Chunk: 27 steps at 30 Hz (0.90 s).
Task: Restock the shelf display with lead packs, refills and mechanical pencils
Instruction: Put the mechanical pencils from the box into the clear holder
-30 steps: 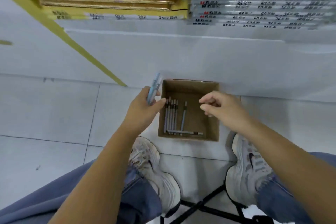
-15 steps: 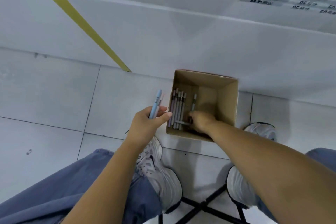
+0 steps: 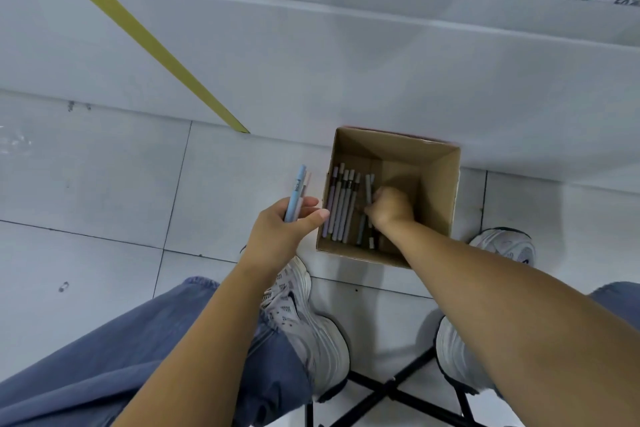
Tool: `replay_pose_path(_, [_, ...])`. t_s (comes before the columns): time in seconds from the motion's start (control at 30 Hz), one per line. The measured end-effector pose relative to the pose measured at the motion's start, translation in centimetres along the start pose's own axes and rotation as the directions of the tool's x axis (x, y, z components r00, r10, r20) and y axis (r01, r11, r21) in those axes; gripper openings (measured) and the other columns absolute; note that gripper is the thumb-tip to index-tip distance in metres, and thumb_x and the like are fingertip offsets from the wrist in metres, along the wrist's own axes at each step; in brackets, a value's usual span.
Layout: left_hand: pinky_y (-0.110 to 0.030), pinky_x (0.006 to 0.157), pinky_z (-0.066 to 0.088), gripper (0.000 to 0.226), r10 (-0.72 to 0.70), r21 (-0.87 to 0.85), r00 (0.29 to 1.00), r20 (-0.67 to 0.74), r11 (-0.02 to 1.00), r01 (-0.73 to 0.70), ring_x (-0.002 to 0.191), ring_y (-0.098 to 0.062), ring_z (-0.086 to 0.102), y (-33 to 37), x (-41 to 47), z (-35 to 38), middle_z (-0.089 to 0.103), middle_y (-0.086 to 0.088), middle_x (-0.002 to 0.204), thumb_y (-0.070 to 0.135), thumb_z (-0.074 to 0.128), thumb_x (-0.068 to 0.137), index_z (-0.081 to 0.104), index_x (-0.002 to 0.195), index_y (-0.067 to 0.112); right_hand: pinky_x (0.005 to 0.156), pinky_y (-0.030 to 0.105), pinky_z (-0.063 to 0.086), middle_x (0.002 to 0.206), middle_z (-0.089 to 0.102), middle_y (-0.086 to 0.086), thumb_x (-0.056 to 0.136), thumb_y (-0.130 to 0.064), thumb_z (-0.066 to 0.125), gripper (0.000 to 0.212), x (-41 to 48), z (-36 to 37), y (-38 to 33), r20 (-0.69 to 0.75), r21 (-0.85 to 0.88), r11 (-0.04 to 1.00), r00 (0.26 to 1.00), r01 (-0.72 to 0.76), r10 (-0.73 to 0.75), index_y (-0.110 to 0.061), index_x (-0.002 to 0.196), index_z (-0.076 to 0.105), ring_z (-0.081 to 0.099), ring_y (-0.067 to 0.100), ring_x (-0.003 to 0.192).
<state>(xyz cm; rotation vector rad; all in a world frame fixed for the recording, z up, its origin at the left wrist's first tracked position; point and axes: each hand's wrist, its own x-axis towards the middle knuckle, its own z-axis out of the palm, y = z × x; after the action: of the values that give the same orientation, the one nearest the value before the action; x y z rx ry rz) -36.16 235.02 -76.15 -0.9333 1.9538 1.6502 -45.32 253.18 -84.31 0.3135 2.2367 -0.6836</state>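
Left hand: the left hand (image 3: 284,229) hangs just left of the box. Thumb and curled fingers clasp a slim pale-blue plastic mechanical pencil (image 3: 295,192), with a pink one tucked behind it, both pointing away from the person.
Right hand: the right hand (image 3: 391,210) is down inside the box, fingers curled over a grey-blue mechanical pencil (image 3: 368,189). It looks pinched, though the fingertips are hidden.
Stock: a row of lilac and grey matte pencils (image 3: 341,206) lies side by side on the box bottom, along its left wall.
Box: an open square brown cardboard box (image 3: 440,191), thin-walled, stands on the floor against the shelf's white base panel (image 3: 346,62).
Risk: the barrels are smooth and round, so I'd expect the left hand's bundle to slip as it grows. A hasty lift could knock the neat row crooked. A forearm catching the rim could tip or skid so light a box.
Floor: glossy pale-grey floor tiles (image 3: 104,184), hard enough to chip a dropped pencil tip.
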Motion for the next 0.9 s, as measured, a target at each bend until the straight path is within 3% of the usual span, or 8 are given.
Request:
replay_pose_path(0.07, [-0.019, 0.068, 0.048, 0.028, -0.006, -0.013, 1.0, 0.001, 1.0, 0.006, 0.058, 0.008, 0.06, 0.0, 0.0, 0.1, 0.067, 0.025, 0.071, 0.048, 0.076, 0.079, 0.07, 0.104, 0.036, 0.085, 0.038, 0.052, 0.106, 0.065, 0.01, 0.091, -0.016, 0.062, 0.02, 0.0, -0.1, 0.1, -0.014, 0.0, 1.0, 1.0, -0.014, 0.014, -0.01, 0.11, 0.061, 0.063, 0.028, 0.099])
replay_pose_path(0.2, [-0.021, 0.071, 0.049, 0.028, -0.01, -0.014, 1.0, 0.001, 1.0, 0.01, 0.06, 0.006, 0.061, 0.0, 0.0, 0.1, 0.069, 0.023, 0.078, 0.049, 0.076, 0.079, 0.069, 0.104, 0.038, 0.086, 0.039, 0.053, 0.098, 0.064, 0.001, 0.09, -0.013, 0.061, 0.013, 0.2, -0.2, 0.4, 0.009, 0.133, 0.991, 1.0, 0.011, -0.013, -0.02, 0.102, 0.059, 0.064, 0.026, 0.099])
replay_pose_path(0.3, [-0.022, 0.072, 0.049, 0.029, -0.002, -0.022, 1.0, 0.019, 1.0, 0.002, 0.06, 0.009, 0.061, 0.0, 0.0, 0.0, 0.069, 0.025, 0.077, 0.046, 0.077, 0.08, 0.07, 0.106, 0.036, 0.088, 0.042, 0.054, 0.105, 0.064, 0.003, 0.091, -0.012, 0.061, 0.023, 0.3, 0.3, 0.1, 0.102, 0.225, 0.974, 0.995, -0.008, -0.015, -0.023, 0.11, 0.057, 0.064, 0.023, 0.096])
replay_pose_path(0.47, [-0.023, 0.073, 0.048, 0.026, -0.01, -0.022, 1.0, 0.02, 1.0, 0.01, 0.058, 0.008, 0.06, 0.2, -0.1, 0.0, 0.067, 0.027, 0.071, 0.044, 0.076, 0.082, 0.07, 0.105, 0.035, 0.078, 0.038, 0.054, 0.084, 0.062, -0.001, 0.082, -0.032, 0.073, 0.02, 0.8, 1.3, -0.7, 0.12, 0.201, 0.979, 0.993, -0.038, 0.014, -0.024, 0.081, 0.055, 0.061, 0.017, 0.076])
replay_pose_path(0.57, [-0.025, 0.074, 0.048, 0.024, -0.015, -0.019, 1.0, 0.022, 1.0, 0.015, 0.058, 0.004, 0.059, 0.3, -0.1, 0.0, 0.066, 0.026, 0.071, 0.044, 0.076, 0.081, 0.07, 0.103, 0.037, 0.08, 0.039, 0.053, 0.089, 0.064, 0.001, 0.081, -0.036, 0.074, 0.022, 0.9, 1.6, -0.9, 0.106, 0.205, 0.978, 0.994, -0.042, 0.021, -0.022, 0.09, 0.059, 0.063, 0.021, 0.083])
replay_pose_path(0.7, [-0.023, 0.072, 0.048, 0.028, -0.017, -0.022, 1.0, 0.024, 1.0, 0.018, 0.061, -0.001, 0.058, 0.3, -0.1, 0.1, 0.065, 0.022, 0.075, 0.044, 0.076, 0.081, 0.07, 0.107, 0.035, 0.077, 0.036, 0.052, 0.083, 0.06, -0.005, 0.081, -0.034, 0.075, 0.024, 1.0, 1.6, -0.8, 0.119, 0.259, 0.965, 0.993, -0.051, 0.021, -0.03, 0.079, 0.051, 0.06, 0.017, 0.079])
replay_pose_path(0.83, [-0.017, 0.062, 0.047, 0.032, -0.01, -0.011, 1.0, 0.026, 1.0, 0.01, 0.065, -0.005, 0.056, 0.5, -0.2, 0.1, 0.065, 0.018, 0.085, 0.043, 0.075, 0.083, 0.068, 0.113, 0.034, 0.084, 0.04, 0.053, 0.096, 0.064, -0.001, 0.088, -0.025, 0.067, 0.015, 1.0, 1.7, -0.6, 0.121, 0.346, 0.936, 0.992, -0.063, 0.022, -0.03, 0.086, 0.053, 0.064, 0.023, 0.095])
replay_pose_path(0.9, [-0.016, 0.059, 0.047, 0.035, -0.013, -0.006, 1.0, 0.024, 1.0, 0.013, 0.065, -0.006, 0.056, 0.5, -0.1, 0.1, 0.066, 0.015, 0.088, 0.043, 0.074, 0.083, 0.068, 0.115, 0.032, 0.088, 0.042, 0.054, 0.108, 0.066, 0.005, 0.09, -0.023, 0.065, 0.012, 0.8, 1.5, -0.6, 0.134, 0.362, 0.93, 0.991, -0.064, 0.016, -0.024, 0.098, 0.057, 0.064, 0.026, 0.101])
